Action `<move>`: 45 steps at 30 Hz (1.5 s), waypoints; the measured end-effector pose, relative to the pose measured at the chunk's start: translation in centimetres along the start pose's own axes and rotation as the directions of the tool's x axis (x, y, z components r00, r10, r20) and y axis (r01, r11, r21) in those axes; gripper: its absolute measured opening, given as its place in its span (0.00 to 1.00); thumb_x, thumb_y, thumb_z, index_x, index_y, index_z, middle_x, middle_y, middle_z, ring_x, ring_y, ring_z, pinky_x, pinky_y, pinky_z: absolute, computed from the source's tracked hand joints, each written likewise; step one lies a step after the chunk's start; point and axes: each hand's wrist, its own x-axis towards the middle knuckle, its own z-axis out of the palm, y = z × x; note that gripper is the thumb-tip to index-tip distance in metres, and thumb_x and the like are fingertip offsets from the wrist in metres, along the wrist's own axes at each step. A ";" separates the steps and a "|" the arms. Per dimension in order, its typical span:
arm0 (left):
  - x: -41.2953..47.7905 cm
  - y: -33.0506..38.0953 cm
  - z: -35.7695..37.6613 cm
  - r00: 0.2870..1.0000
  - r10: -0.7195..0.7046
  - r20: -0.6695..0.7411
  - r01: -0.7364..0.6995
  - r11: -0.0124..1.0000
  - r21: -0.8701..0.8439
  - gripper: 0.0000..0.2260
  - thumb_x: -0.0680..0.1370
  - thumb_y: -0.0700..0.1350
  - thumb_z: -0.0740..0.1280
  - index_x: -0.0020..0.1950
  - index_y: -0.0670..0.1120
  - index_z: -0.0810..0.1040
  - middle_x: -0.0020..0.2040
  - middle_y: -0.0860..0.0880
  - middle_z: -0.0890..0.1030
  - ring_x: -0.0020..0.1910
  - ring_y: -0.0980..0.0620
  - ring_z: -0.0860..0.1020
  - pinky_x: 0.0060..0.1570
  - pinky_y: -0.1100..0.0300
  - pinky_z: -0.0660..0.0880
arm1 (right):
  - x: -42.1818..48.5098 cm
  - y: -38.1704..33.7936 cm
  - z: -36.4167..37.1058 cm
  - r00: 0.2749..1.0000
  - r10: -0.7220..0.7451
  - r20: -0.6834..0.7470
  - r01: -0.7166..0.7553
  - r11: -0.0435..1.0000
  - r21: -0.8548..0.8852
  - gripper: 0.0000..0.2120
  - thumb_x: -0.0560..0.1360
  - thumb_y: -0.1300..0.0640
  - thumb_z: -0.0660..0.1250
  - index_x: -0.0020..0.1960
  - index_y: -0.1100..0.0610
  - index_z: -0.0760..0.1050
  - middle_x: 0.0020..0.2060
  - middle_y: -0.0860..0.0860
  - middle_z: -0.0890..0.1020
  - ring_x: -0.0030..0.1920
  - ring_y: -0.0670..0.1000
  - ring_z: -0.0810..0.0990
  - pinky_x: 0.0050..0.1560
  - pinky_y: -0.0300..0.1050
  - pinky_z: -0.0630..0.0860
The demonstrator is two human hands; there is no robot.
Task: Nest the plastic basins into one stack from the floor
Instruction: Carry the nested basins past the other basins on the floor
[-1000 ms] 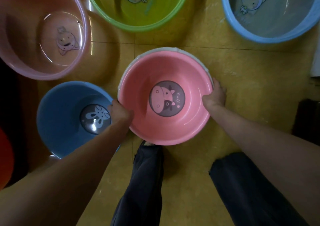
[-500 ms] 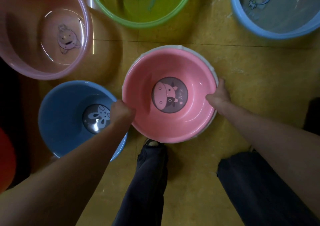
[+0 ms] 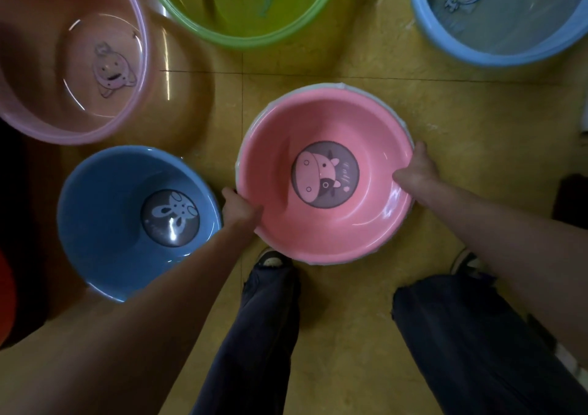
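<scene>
Currently left hand [image 3: 239, 207] and right hand [image 3: 417, 170] clamp the pink basin [image 3: 324, 172] rims over a white basin [image 3: 401, 118]; uneven lift could jam them or clip the blue basin [image 3: 105, 210] at left.

Two pink basins [image 3: 276, 172] [image 3: 47, 74], two blue [image 3: 105, 223] [image 3: 509, 42], one green [image 3: 254, 32], two hands [image 3: 238, 206] [image 3: 416, 171]

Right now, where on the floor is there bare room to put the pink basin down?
Bare floor lies right of the pink basin, below the big blue basin. A narrower bare strip runs between the green basin and the pink one. The left side is crowded: the small blue basin and the pale pink basin sit close together.
</scene>
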 end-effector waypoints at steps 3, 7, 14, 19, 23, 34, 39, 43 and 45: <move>-0.4 -0.1 0.1 0.994 0.011 0.105 -0.015 0.999 0.035 0.28 0.71 0.36 0.69 0.66 0.38 0.60 0.60 0.38 0.72 0.56 0.40 0.74 0.53 0.48 0.76 | -0.3 0.9 -0.4 1.000 -0.031 0.004 0.031 1.000 0.002 0.27 0.71 0.69 0.65 0.69 0.60 0.64 0.59 0.63 0.77 0.59 0.64 0.77 0.54 0.50 0.74; -1.7 -0.4 -0.5 0.990 0.017 0.138 -0.035 0.991 0.132 0.28 0.72 0.37 0.67 0.69 0.39 0.60 0.61 0.38 0.72 0.59 0.39 0.74 0.55 0.47 0.76 | -1.5 1.5 -1.3 0.999 -0.040 0.026 0.041 0.997 -0.058 0.24 0.71 0.68 0.66 0.65 0.62 0.64 0.58 0.64 0.78 0.57 0.64 0.78 0.50 0.48 0.72; -7.2 -1.2 -3.5 0.996 0.017 0.089 -0.021 0.999 0.042 0.26 0.71 0.37 0.66 0.68 0.41 0.62 0.58 0.39 0.74 0.56 0.40 0.74 0.51 0.47 0.75 | -6.4 0.3 -4.2 0.996 -0.069 0.059 0.073 0.996 -0.059 0.28 0.71 0.70 0.65 0.69 0.61 0.64 0.59 0.63 0.78 0.57 0.63 0.78 0.49 0.45 0.71; -12.0 -2.5 -6.9 0.998 -0.010 0.055 0.011 1.000 -0.021 0.25 0.70 0.35 0.66 0.65 0.41 0.63 0.56 0.39 0.75 0.54 0.40 0.75 0.53 0.45 0.76 | -11.8 -2.0 -6.8 0.986 -0.144 0.089 0.152 0.985 -0.087 0.30 0.71 0.70 0.65 0.71 0.60 0.62 0.59 0.63 0.78 0.57 0.63 0.78 0.51 0.47 0.72; -15.1 -4.4 -10.2 0.998 -0.033 0.045 0.036 0.996 -0.076 0.25 0.69 0.35 0.66 0.64 0.41 0.63 0.55 0.39 0.75 0.55 0.39 0.75 0.54 0.42 0.76 | -15.5 -4.1 -7.4 0.980 -0.161 0.114 0.179 0.970 -0.166 0.27 0.72 0.69 0.64 0.69 0.61 0.64 0.58 0.64 0.79 0.57 0.63 0.78 0.50 0.45 0.71; -16.9 -10.5 -19.1 0.995 -0.098 -0.030 0.088 0.970 -0.226 0.28 0.69 0.36 0.66 0.68 0.43 0.62 0.54 0.40 0.74 0.54 0.38 0.74 0.53 0.42 0.77 | -22.9 -12.8 -3.9 0.914 -0.348 0.208 0.394 0.881 -0.260 0.27 0.72 0.67 0.66 0.69 0.61 0.65 0.60 0.64 0.78 0.60 0.64 0.77 0.57 0.50 0.73; -15.2 -13.3 -23.5 0.995 -0.095 -0.030 0.080 0.942 -0.327 0.25 0.71 0.33 0.65 0.66 0.40 0.62 0.57 0.36 0.73 0.58 0.34 0.74 0.54 0.38 0.76 | -25.0 -16.9 0.3 0.893 -0.399 0.208 0.443 0.859 -0.257 0.32 0.71 0.67 0.66 0.74 0.59 0.62 0.62 0.62 0.77 0.62 0.63 0.76 0.59 0.49 0.73; -13.6 -16.3 -27.1 0.991 -0.120 -0.054 0.092 0.926 -0.367 0.24 0.70 0.32 0.66 0.65 0.39 0.64 0.58 0.34 0.73 0.58 0.33 0.74 0.53 0.38 0.75 | -27.1 -19.3 4.3 0.893 -0.403 0.199 0.447 0.846 -0.291 0.28 0.71 0.66 0.67 0.70 0.59 0.65 0.61 0.62 0.78 0.61 0.63 0.76 0.59 0.52 0.73; -12.7 -17.8 -28.8 0.987 -0.146 -0.073 0.109 0.923 -0.369 0.25 0.69 0.32 0.67 0.64 0.38 0.65 0.58 0.34 0.74 0.57 0.33 0.75 0.51 0.40 0.76 | -28.0 -20.3 6.2 0.899 -0.388 0.203 0.434 0.852 -0.294 0.26 0.72 0.64 0.68 0.68 0.59 0.66 0.60 0.62 0.79 0.60 0.63 0.78 0.57 0.51 0.74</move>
